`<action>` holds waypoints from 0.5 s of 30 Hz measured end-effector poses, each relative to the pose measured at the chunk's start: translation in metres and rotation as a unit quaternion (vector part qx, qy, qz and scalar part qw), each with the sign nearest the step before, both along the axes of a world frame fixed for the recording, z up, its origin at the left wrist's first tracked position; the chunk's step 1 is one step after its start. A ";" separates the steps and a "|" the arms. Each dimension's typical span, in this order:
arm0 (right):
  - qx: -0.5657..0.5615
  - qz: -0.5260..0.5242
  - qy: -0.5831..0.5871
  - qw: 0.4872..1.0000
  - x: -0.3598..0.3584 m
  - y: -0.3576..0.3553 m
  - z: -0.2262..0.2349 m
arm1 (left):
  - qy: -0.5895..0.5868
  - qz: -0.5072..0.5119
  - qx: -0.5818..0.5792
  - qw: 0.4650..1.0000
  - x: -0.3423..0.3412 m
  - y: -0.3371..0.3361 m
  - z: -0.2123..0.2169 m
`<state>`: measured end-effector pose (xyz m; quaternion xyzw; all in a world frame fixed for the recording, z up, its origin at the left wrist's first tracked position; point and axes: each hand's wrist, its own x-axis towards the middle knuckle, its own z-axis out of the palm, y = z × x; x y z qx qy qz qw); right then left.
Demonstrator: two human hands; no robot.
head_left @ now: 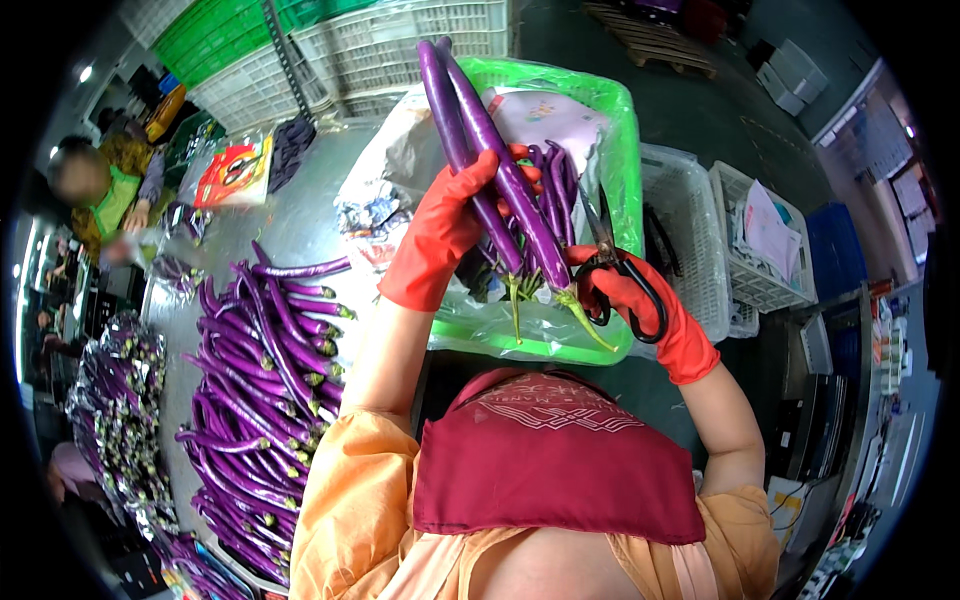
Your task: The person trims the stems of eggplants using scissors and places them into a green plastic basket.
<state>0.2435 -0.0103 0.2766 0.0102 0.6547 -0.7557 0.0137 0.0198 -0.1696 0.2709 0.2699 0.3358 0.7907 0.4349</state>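
Observation:
Two long purple eggplants (512, 198) are gripped in my red-gloved left hand (440, 228), their green stems pointing down and to the right. My right hand (672, 318), also in a red glove, is closed around black-handled scissors (604, 238), whose blades point up, away from me. That hand is right beside the stem ends. Below both hands is a bright green crate (622, 150) lined with clear plastic and paper. More slim eggplants (556, 190) lie inside it, partly hidden by the held pair and my hands.
On the metal table (310, 215) to the left lies a large heap of eggplants (255, 375). White crates (690, 225) stand right of the green one, and stacked crates (400, 45) rise behind. Another person (110, 190) is at the far left, near wrapped bundles (120, 400).

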 end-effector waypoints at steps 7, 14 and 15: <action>-0.050 -0.075 0.090 0.992 -0.001 -0.014 0.040 | -0.025 -0.106 0.016 0.994 0.042 0.034 0.024; 0.139 -0.290 0.036 0.946 0.040 0.032 0.018 | -0.039 -0.079 -0.002 0.996 0.030 0.062 0.018; 0.179 -0.312 0.031 0.933 0.049 0.045 0.016 | -0.055 -0.080 -0.011 0.995 0.019 0.061 0.015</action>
